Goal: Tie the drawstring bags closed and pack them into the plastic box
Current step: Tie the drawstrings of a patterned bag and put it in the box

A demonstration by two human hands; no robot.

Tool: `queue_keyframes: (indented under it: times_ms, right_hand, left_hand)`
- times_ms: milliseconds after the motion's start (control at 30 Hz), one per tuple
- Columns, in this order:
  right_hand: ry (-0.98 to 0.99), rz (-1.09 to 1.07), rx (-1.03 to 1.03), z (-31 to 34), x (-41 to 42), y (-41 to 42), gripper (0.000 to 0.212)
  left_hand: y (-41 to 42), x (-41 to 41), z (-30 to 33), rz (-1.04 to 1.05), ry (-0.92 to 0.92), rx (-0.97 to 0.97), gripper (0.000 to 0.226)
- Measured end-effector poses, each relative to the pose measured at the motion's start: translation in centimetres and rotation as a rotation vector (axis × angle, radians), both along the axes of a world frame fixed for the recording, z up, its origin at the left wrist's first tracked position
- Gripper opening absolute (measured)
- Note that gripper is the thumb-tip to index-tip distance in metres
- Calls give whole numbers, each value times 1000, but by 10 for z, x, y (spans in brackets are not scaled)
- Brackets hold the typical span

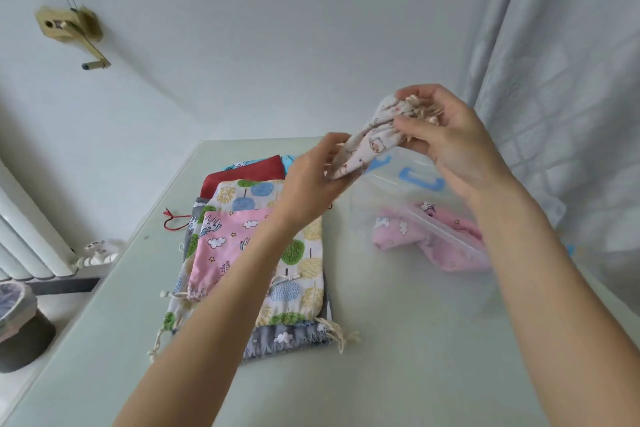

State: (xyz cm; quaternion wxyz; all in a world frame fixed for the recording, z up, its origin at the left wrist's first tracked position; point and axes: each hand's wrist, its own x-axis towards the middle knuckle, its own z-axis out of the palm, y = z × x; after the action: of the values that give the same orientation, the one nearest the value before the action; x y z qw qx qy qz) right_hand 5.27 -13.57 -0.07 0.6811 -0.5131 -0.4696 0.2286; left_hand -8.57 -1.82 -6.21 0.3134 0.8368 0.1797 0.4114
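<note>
Both my hands hold a cream drawstring bag with small animal prints in the air above the table. My right hand grips its gathered mouth and beige cords at the top. My left hand pinches its lower end. Below my right forearm stands the clear plastic box with blue latches; a pink bag lies inside it. On the table's left lies a stack of flat bags: a pink one on top, a tree-print one, a grey one and a red one.
The pale green table ends at a left edge beside a radiator and a lined waste bin. A curtain hangs at the right behind the box. A crank handle is mounted on the wall.
</note>
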Motion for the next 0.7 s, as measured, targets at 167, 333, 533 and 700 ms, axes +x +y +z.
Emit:
queue_keyframes:
  times_ms: [167,333,533,700]
  right_hand:
    - [-421,-402,-227,2,63,-45,27]
    - [-692,-500,-596,-32,97,-58,32]
    - [-1015,-357,-932,-55,101,-53,35]
    - [-907,-408,-537,-40,62,-46,15]
  left_hand:
    - [13,68,28,59,103,453,37]
    - [24,124,12,-162,466,743,24]
    - [21,117,8,-357,733,445,40]
    - [9,71,17,-127,442,410,27]
